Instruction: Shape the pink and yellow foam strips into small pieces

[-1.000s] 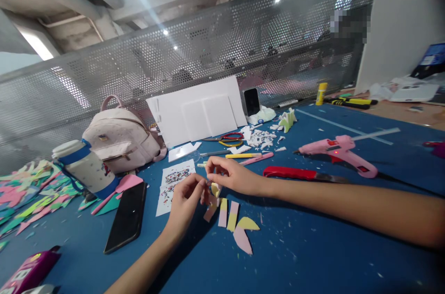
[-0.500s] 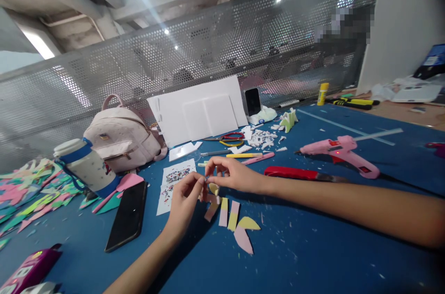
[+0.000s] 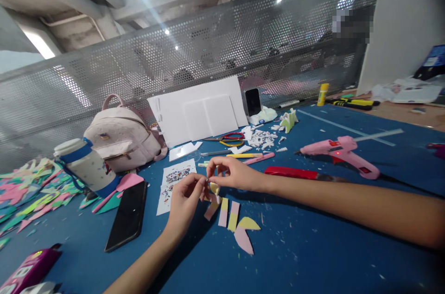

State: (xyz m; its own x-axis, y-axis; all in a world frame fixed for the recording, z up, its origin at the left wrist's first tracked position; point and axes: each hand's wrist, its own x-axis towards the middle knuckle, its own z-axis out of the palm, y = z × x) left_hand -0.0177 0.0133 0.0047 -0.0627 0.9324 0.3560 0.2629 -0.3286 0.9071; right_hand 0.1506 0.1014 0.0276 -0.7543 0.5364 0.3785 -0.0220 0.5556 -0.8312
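Note:
My left hand (image 3: 187, 194) and my right hand (image 3: 231, 174) meet over the blue table, thumbs and forefingers pinched together. A tiny piece seems to sit between the fingertips, too small to name. Under the hands, partly hidden, lie a yellow foam petal (image 3: 214, 188) and a pink strip (image 3: 210, 210). Closer to me are two pink-and-yellow foam strips (image 3: 233, 216), a yellow leaf-shaped piece (image 3: 249, 223) and a pink leaf-shaped piece (image 3: 244, 239). Left of the hands, white paper (image 3: 163, 203) carries many small coloured bits.
A pink glue gun (image 3: 342, 149) and a red utility knife (image 3: 292, 173) lie to the right. Scissors (image 3: 231, 138) and white scraps (image 3: 262, 138) are behind the hands. At left are a phone (image 3: 128, 217), a bottle (image 3: 85, 169), a backpack (image 3: 121, 138) and foam offcuts (image 3: 31, 192).
Both hands stay almost in place, with only a slight shift of the pinched fingertips. The foam pieces and tools have not moved.

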